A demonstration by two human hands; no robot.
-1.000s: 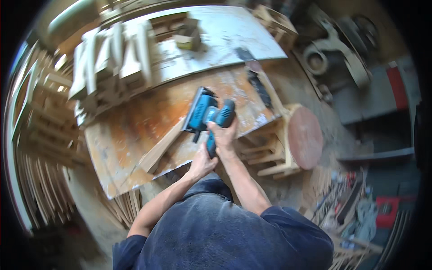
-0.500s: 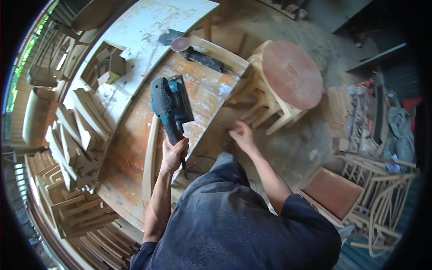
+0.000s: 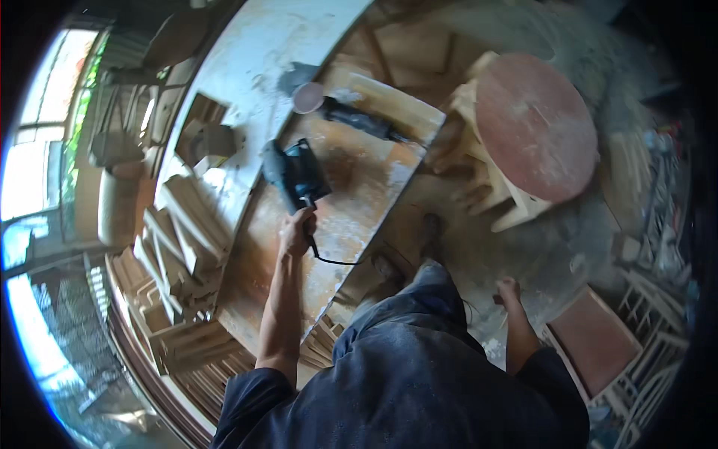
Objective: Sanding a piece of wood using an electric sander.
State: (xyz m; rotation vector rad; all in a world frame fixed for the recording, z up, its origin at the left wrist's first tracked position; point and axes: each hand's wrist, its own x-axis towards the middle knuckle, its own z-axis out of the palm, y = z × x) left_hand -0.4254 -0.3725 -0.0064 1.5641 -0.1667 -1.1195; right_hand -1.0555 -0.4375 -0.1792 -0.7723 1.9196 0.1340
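Note:
My left hand (image 3: 298, 230) is closed around the rear grip of a teal and black electric sander (image 3: 303, 176). The sander is over the worn wooden bench top (image 3: 351, 217); I cannot tell whether it touches the surface. Its black cord (image 3: 336, 262) curves from beneath my hand toward the bench edge. Away from the bench, on the right, my right hand (image 3: 508, 290) hangs low above the floor, fingers curled in, with no object visible in it. Farther up the bench lies a dark power tool (image 3: 359, 120) with a round pale pad (image 3: 307, 97).
A stool with a round reddish top (image 3: 537, 127) is tipped on the floor at the right. Several cut wooden pieces (image 3: 176, 232) are stacked left of the bench. A white board (image 3: 247, 52) adjoins it. A framed reddish panel (image 3: 594, 340) and chair frames (image 3: 658, 359) lie lower right.
My right hand has swung right and down, its fingers curling in. The sander stays in my left hand. A long curved wooden strip beside my left arm no longer shows. The view has shifted.

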